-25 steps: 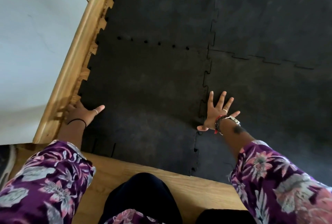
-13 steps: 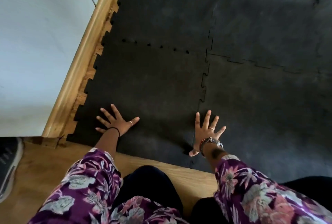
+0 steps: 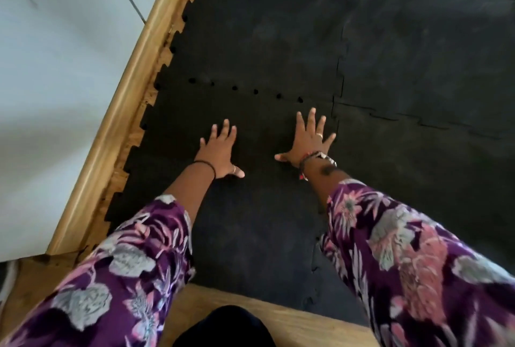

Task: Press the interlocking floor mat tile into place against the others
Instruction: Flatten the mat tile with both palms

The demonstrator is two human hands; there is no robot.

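The near black floor mat tile (image 3: 250,221) lies flat among other black tiles, its toothed edges meeting a far tile (image 3: 264,26) and a right tile (image 3: 418,179). Small dark gaps dot the far seam (image 3: 256,91). My left hand (image 3: 220,151) rests palm down on the near tile, fingers spread. My right hand (image 3: 309,140) lies flat on the same tile too, fingers spread, close to the right seam (image 3: 338,112) and just short of the far seam. Neither hand holds anything.
A wooden skirting board (image 3: 125,101) runs along the white wall (image 3: 55,68) on the left, with the tiles' toothed edge beside it. Bare wooden floor (image 3: 237,302) shows at the near edge. My dark-clad knee (image 3: 231,327) is at the bottom.
Both hands moved forward over the near tile, from its near edge towards the far seam, and came closer together. The camera leaned forward with them.
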